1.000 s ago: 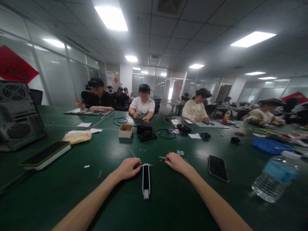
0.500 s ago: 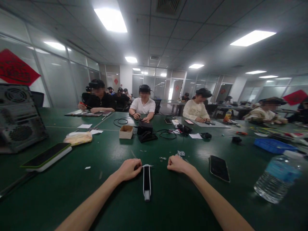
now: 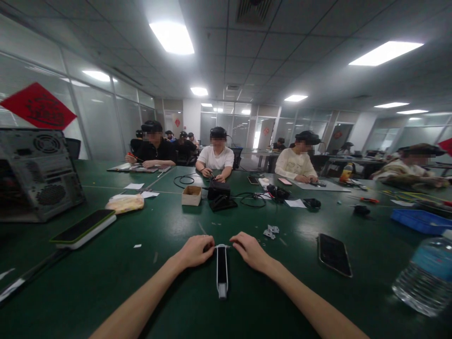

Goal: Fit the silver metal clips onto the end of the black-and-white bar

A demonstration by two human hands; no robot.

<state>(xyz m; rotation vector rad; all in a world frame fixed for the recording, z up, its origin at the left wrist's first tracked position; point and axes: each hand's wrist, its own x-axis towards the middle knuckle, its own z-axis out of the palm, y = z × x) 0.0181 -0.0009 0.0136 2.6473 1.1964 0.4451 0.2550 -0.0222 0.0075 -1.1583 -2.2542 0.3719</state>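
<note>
A narrow black-and-white device (image 3: 222, 269) lies lengthwise on the green table (image 3: 148, 301) right in front of me. My left hand (image 3: 195, 250) is closed in a pinch at the left of the device's far end. My right hand (image 3: 250, 249) is also closed, its fingertips at the right of that same far end. What the fingers hold, if anything, is too small to make out. A few small metal parts (image 3: 270, 231) lie just beyond my right hand.
A black phone (image 3: 334, 254) lies to the right, a water bottle (image 3: 425, 275) at the far right, a blue tray (image 3: 418, 220) beyond it. At left are a green-edged flat device (image 3: 83, 228) and a computer case (image 3: 38, 174). A cardboard box (image 3: 191, 195) and cables sit mid-table. Several people work across the table.
My right hand has moved left from the small parts to the far end of the device. The left hand stays at the device. The view has shifted a little.
</note>
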